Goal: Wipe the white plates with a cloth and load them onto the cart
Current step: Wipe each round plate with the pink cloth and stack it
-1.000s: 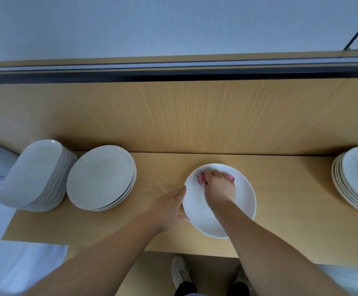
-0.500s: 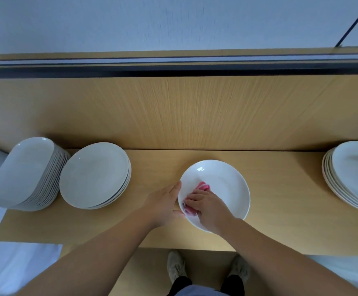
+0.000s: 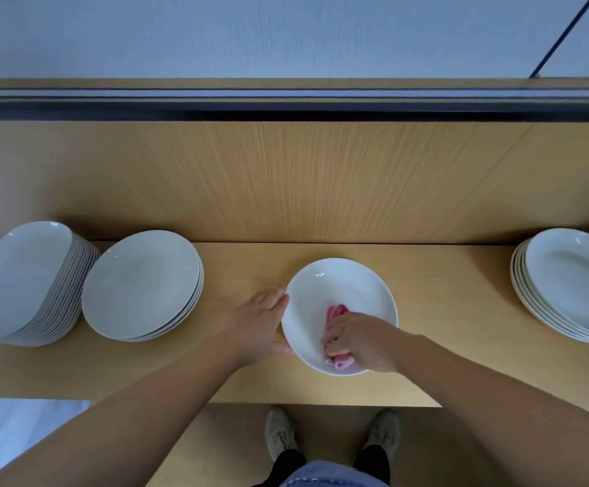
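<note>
My right hand is curling its fingers tightly round the pink cloth and pressing it into the near side of the white plate, forearm angling in from the right. My left hand is bracing the plate's left rim with fingers straight and thumb spread (touching, not gripping). The plate is sitting on the wooden counter, well apart from the right stack.

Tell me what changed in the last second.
The right hand, gripping the pink cloth, swept from the far rim of the plate round its left side to the near rim. The left hand stayed against the plate's left edge; the plate and the three stacks stayed put.
</note>
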`<state>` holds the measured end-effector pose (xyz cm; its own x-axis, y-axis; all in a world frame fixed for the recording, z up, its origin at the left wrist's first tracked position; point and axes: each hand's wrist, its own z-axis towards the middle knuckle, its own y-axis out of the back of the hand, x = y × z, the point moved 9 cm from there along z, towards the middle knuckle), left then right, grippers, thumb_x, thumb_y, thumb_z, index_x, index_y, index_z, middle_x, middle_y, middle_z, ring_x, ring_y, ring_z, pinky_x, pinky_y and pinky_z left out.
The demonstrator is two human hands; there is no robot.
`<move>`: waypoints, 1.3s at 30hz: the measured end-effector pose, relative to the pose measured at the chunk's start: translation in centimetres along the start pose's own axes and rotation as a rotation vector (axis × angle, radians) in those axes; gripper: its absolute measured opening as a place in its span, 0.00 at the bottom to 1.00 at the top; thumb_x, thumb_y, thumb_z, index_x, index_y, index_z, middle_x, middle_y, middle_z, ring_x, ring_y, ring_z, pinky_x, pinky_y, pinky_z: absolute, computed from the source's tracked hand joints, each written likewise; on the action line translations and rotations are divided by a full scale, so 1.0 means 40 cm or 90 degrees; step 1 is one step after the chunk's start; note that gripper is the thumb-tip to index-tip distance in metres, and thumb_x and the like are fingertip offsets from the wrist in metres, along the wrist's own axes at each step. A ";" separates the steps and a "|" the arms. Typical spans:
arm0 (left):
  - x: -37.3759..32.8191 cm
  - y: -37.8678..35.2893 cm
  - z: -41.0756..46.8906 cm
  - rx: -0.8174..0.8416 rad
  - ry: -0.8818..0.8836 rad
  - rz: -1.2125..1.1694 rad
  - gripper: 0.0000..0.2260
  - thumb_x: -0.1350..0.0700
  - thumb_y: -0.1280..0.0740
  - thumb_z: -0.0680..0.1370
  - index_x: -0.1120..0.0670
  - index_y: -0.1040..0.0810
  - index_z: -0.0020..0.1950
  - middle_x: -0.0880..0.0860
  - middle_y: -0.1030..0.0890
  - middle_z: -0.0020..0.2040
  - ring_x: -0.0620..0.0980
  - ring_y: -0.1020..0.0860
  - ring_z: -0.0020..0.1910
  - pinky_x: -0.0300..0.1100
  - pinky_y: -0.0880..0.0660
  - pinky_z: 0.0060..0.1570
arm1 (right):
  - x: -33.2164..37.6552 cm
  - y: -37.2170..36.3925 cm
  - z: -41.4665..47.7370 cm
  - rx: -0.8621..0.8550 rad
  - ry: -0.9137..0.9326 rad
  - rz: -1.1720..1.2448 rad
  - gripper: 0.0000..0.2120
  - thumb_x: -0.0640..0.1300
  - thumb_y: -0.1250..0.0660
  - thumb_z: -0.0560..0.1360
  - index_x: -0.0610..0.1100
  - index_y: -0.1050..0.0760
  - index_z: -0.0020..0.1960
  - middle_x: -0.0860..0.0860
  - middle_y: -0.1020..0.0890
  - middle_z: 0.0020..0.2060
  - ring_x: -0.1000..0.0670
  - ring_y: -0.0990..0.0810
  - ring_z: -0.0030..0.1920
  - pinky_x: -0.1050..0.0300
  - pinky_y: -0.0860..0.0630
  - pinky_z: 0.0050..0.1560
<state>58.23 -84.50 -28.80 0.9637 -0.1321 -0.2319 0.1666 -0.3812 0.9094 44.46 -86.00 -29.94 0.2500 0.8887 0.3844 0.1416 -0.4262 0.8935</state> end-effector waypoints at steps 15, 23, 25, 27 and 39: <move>-0.059 -0.034 0.025 0.020 -0.238 0.124 0.26 0.39 0.43 0.80 0.56 0.27 0.69 0.49 0.31 0.73 0.46 0.40 0.75 0.39 0.57 0.74 | -0.114 0.110 0.079 -0.158 -0.134 -0.247 0.18 0.35 0.32 0.65 0.44 0.18 0.54 0.47 0.17 0.50 0.42 0.20 0.56 0.46 0.24 0.59; -0.059 -0.042 0.038 0.005 -0.267 0.173 0.27 0.36 0.49 0.74 0.49 0.15 0.38 0.40 0.16 0.45 0.41 0.19 0.51 0.39 0.30 0.62 | -0.151 0.069 -0.050 -0.121 -0.448 -0.156 0.14 0.37 0.33 0.65 0.48 0.21 0.49 0.49 0.20 0.44 0.43 0.20 0.47 0.50 0.29 0.56; -0.058 -0.040 0.039 0.001 -0.271 0.163 0.26 0.36 0.48 0.73 0.49 0.17 0.33 0.41 0.17 0.40 0.41 0.19 0.47 0.38 0.36 0.60 | -0.137 0.045 -0.064 -0.054 -0.509 -0.092 0.12 0.36 0.40 0.69 0.50 0.28 0.49 0.50 0.23 0.48 0.44 0.23 0.52 0.51 0.35 0.58; -0.058 -0.039 0.038 0.007 -0.269 0.165 0.26 0.36 0.47 0.72 0.49 0.16 0.33 0.40 0.17 0.40 0.41 0.19 0.47 0.38 0.37 0.59 | -0.111 0.030 -0.079 0.011 -0.560 -0.084 0.11 0.38 0.41 0.71 0.53 0.34 0.48 0.51 0.25 0.51 0.45 0.25 0.54 0.53 0.37 0.60; -0.066 -0.036 0.041 -0.011 -0.268 0.160 0.24 0.38 0.44 0.77 0.54 0.17 0.48 0.47 0.18 0.49 0.46 0.23 0.55 0.43 0.36 0.62 | 0.069 -0.034 -0.005 0.060 -0.592 0.021 0.21 0.40 0.38 0.74 0.49 0.32 0.67 0.45 0.31 0.59 0.44 0.31 0.59 0.52 0.34 0.56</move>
<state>55.08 -85.10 -30.07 0.8067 -0.5783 -0.1214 -0.0534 -0.2759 0.9597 44.78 -82.93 -30.04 0.9152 0.4016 0.0326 0.1877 -0.4966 0.8475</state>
